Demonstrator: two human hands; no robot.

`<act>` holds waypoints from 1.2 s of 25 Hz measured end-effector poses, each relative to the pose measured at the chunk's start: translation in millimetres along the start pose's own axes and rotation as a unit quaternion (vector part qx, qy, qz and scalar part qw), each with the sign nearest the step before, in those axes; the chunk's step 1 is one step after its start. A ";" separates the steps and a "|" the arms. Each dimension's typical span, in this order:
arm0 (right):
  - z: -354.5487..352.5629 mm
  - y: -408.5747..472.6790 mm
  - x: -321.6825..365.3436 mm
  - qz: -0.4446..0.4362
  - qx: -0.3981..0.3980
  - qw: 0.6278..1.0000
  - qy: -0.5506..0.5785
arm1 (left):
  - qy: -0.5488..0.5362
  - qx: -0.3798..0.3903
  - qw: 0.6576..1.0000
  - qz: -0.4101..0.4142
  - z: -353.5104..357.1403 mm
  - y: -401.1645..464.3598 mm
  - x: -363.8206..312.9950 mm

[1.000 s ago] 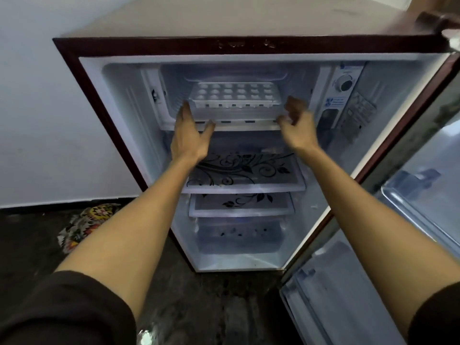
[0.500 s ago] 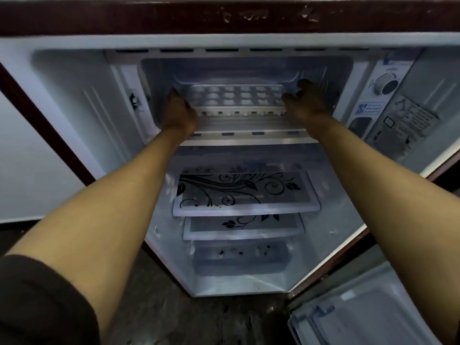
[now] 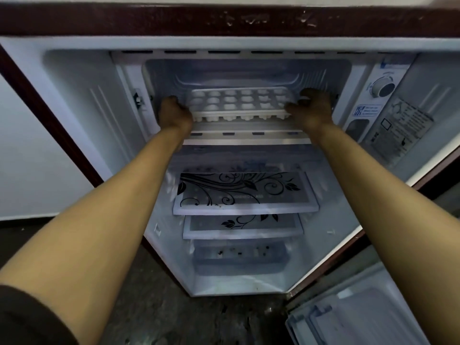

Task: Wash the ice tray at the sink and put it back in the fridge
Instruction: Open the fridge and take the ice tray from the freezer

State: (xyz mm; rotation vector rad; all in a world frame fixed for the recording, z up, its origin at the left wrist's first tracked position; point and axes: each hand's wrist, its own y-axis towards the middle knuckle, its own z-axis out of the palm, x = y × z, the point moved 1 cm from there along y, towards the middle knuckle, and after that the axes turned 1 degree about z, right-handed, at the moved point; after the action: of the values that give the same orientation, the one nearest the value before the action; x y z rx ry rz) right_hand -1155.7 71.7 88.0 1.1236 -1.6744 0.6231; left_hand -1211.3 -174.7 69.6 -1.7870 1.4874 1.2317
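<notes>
A white ice tray with several round cells sits inside the freezer compartment at the top of the open fridge. My left hand grips the tray's left end with curled fingers. My right hand grips its right end. Both arms reach forward into the compartment. The fingertips are hidden in shadow behind the tray's ends.
Two glass shelves with a black floral print lie below the freezer, with a crisper drawer under them. A thermostat dial sits on the right wall. The open fridge door stands at lower right. The floor is dark stone.
My head has moved closer to the fridge. Both hands went from the compartment's front edge into it and closed on the tray's two ends.
</notes>
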 end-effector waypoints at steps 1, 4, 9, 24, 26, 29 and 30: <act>-5.1 -11.8 1.9 -0.002 -0.009 1.000 0.013 | -0.022 0.003 1.000 0.000 -3.5 -9.2 -2.8; -21.3 -49.7 2.8 -0.004 -0.032 0.998 0.048 | -0.076 -0.005 0.997 -0.015 -21.6 -49.6 -11.3; -57.4 -145.5 -13.4 0.008 -0.020 0.995 0.097 | -0.184 0.039 0.977 -0.101 -61.1 -146.9 -4.5; -109.3 -484.2 -113.6 0.238 -0.086 0.958 0.134 | -0.186 0.256 0.906 -0.282 -142.4 -377.2 100.6; -112.8 -529.5 -125.3 0.273 -0.118 0.945 0.133 | -0.155 0.326 0.891 -0.276 -143.5 -394.8 106.9; -118.5 -593.1 -133.1 0.313 -0.178 0.923 0.133 | -0.117 0.427 0.860 -0.253 -142.0 -418.6 107.3; -120.2 -612.7 -133.7 0.323 -0.200 0.915 0.134 | -0.107 0.459 0.848 -0.243 -140.3 -426.3 105.5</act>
State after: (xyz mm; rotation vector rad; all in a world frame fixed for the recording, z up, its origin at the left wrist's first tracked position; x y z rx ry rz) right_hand -544.2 -48.0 -51.4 0.1614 -1.8127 0.7513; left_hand -763.4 -225.7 -27.3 -1.1775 1.0871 0.3182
